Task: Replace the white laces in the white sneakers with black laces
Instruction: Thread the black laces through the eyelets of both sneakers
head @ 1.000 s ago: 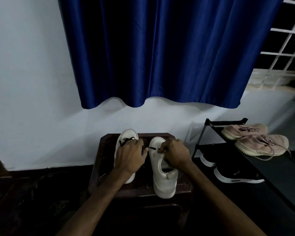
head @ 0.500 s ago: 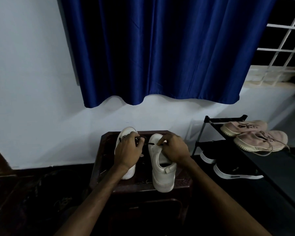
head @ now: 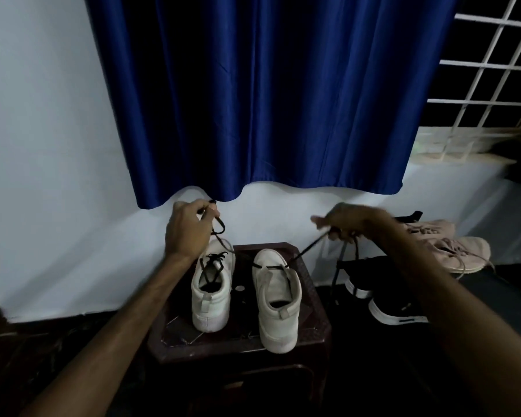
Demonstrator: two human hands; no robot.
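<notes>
Two white sneakers stand heels toward me on a dark brown plastic stool [head: 313, 326]. The left sneaker [head: 211, 296] has black lace crossed through its upper eyelets. The right sneaker [head: 278, 299] has a black lace [head: 306, 252] running across its front eyelets. My left hand [head: 188, 228] is raised above the left sneaker and pinches one end of that black lace. My right hand [head: 348, 222] is raised to the right of the stool and grips the other end, which is stretched taut; a loose length hangs below it.
A blue curtain [head: 268, 94] hangs over the white wall behind the stool. To the right stands a black shoe rack with pink sneakers [head: 451, 245] on top and black sneakers [head: 385, 299] below. A window grille [head: 494, 70] is at the upper right. The floor is dark.
Both hands have lifted off the sneakers and moved up and apart, pulling the black lace ends out taut. The camera view has tilted down slightly.
</notes>
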